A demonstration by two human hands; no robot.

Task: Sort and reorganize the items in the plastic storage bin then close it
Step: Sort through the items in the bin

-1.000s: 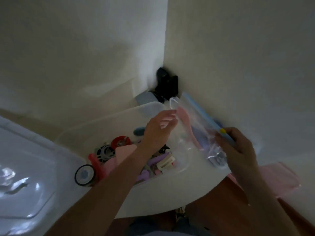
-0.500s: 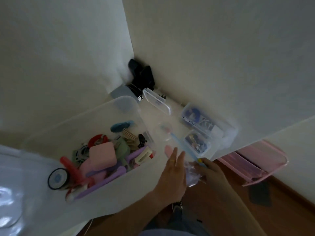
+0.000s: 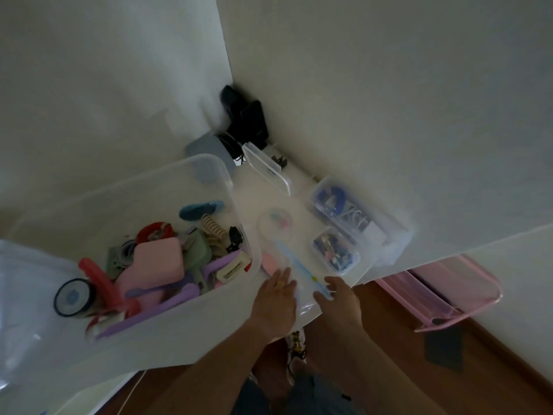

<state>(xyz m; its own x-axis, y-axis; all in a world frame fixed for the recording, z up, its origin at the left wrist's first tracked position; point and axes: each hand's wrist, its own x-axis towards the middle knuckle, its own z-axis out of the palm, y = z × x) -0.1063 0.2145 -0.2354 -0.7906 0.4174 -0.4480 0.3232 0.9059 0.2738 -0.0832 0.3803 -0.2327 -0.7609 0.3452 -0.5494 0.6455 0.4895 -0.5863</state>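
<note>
A clear plastic storage bin stands on a white table, filled with several small items, among them a pink case, purple tools and a roll of tape. To its right a clear zip bag with a blue zipper strip lies flat on the table. My left hand rests flat on the bag's near edge, fingers straight. My right hand touches the zipper's end, fingers loosely bent. The bin's lid lies at the far left.
Two small clear boxes with blue contents sit at the table's right, a clear lid behind them. Black items fill the wall corner. A pink plastic drawer stands on the wooden floor at right.
The bag was held up in both hands over the bin a second ago. It now lies flat on the table to the bin's right, with both hands on its near end.
</note>
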